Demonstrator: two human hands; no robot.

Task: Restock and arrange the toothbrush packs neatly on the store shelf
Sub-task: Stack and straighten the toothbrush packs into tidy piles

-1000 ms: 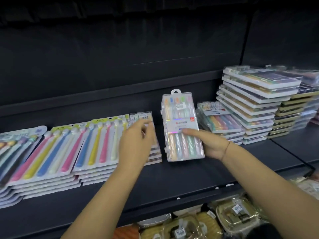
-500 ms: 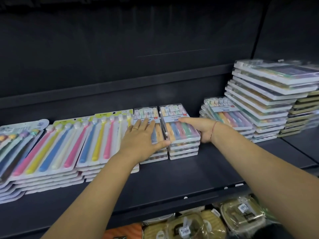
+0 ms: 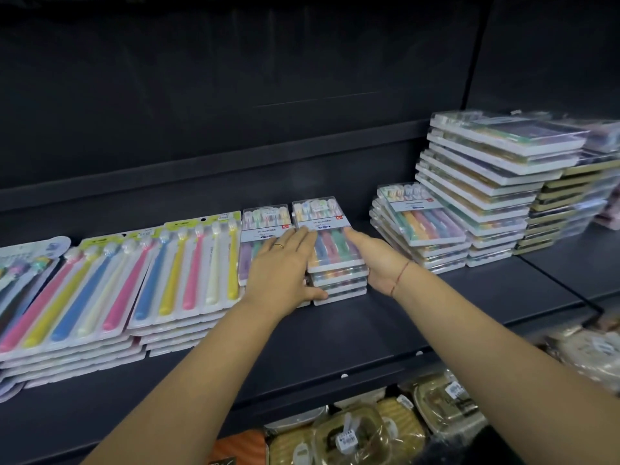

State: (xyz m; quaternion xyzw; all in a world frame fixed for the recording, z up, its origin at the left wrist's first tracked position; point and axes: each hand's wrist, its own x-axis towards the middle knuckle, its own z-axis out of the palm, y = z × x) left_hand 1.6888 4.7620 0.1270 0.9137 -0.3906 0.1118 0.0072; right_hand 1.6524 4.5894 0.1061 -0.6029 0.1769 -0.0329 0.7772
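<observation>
Two short stacks of clear five-brush toothbrush packs stand side by side at mid shelf: the left stack (image 3: 265, 219) and the right stack (image 3: 335, 253). My left hand (image 3: 281, 266) lies flat across both, fingers spread on top, thumb against the right stack's front edge. My right hand (image 3: 375, 263) rests its palm on that stack's right side, with fingers reaching over the top pack. Neither hand lifts a pack.
Stacks of long carded toothbrush packs (image 3: 188, 263) fill the shelf's left part. To the right sit a skewed stack of clear packs (image 3: 422, 223), a tall stack (image 3: 486, 182) and gold-edged packs (image 3: 570, 203). Below the dark shelf (image 3: 369, 330) lie wrapped food trays (image 3: 352, 434).
The pack my right hand held upright a second ago now lies on top of the right stack. Both hands have closed in around that stack, and the left thumb has slid to its front.
</observation>
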